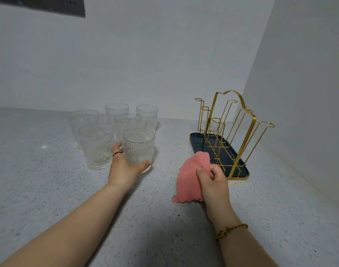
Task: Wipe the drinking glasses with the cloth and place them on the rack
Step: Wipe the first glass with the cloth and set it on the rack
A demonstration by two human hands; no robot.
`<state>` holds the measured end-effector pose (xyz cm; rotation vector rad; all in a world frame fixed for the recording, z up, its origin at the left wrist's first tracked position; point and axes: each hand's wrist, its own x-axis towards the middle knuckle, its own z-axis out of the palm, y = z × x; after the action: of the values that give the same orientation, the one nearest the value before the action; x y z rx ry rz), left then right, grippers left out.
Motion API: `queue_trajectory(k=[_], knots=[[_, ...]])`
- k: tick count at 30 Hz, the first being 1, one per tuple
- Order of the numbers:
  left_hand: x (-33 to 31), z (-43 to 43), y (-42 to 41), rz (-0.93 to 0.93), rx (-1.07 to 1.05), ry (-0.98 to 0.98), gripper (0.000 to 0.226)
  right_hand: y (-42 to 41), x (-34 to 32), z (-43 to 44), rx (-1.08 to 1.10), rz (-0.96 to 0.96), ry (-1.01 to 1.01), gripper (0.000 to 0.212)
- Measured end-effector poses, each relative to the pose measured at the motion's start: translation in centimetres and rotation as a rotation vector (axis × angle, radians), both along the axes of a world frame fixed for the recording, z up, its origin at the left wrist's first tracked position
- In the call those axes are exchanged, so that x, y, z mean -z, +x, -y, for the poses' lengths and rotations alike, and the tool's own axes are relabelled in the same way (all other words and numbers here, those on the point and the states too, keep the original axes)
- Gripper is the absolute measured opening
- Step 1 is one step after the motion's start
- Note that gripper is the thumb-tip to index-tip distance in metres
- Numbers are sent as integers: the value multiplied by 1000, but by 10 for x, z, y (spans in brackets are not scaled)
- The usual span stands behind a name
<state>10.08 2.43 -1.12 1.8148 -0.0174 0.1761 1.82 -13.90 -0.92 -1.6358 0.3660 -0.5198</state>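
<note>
I count six glasses (126,122) clustered on the counter (49,180). My left hand (126,167) wraps the nearest glass (138,146), which is standing upright. My right hand (213,180) clutches one pink cloth (189,174), in front of one gold rack (232,132).

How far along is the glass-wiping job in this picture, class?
Done: nothing yet; the rack holds no glasses. In hand: the left hand grips the nearest glass on the counter, the right hand holds the pink cloth. Left: wiping and racking all six, including the five other glasses behind it.
</note>
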Motion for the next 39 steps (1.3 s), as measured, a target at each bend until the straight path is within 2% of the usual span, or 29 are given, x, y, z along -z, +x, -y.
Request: queue_trajectory(k=[5, 10, 13, 17, 19, 20, 23, 24, 28, 29, 32, 36, 39], knots=[[0, 1, 5, 4, -19, 59, 85, 1, -2, -4, -53, 7, -76, 16], [-3, -3, -4, -18, -26, 75, 88, -4, -5, -4, -51, 53, -81, 18], [-14, -11, -15, -36, 34, -28, 81, -8, -7, -6, -50, 66, -40, 17], [-26, -25, -36, -69, 135, -182, 58, -10, -14, -14, -50, 83, 63, 16], [-26, -28, -47, -92, 150, -246, 53, -9, -21, -24, -93, 99, 66, 16], [-24, -29, -50, -105, 163, -290, 60, -8, -26, -30, -129, 115, 42, 16], [-19, -31, -53, -163, 170, -388, 113, -2, -39, -51, -266, 174, 13, 16], [-19, -31, -52, -181, 166, -427, 114, 1, -40, -57, -303, 183, -8, 16], [-21, -36, -47, -170, 171, -437, 67, 10, -25, -76, -364, 247, -127, 10], [-20, -36, -45, -170, 186, -432, 61, 11, -21, -77, -347, 261, -170, 15], [-15, -33, -44, -211, 277, -433, 61, 12, -19, -77, -299, 330, -246, 24], [-15, -28, -51, -227, 342, -450, 62, 14, -20, -68, -314, 292, -119, 31], [-17, -33, -48, -245, 332, -487, 60, 15, -19, -62, -408, 232, -88, 23]])
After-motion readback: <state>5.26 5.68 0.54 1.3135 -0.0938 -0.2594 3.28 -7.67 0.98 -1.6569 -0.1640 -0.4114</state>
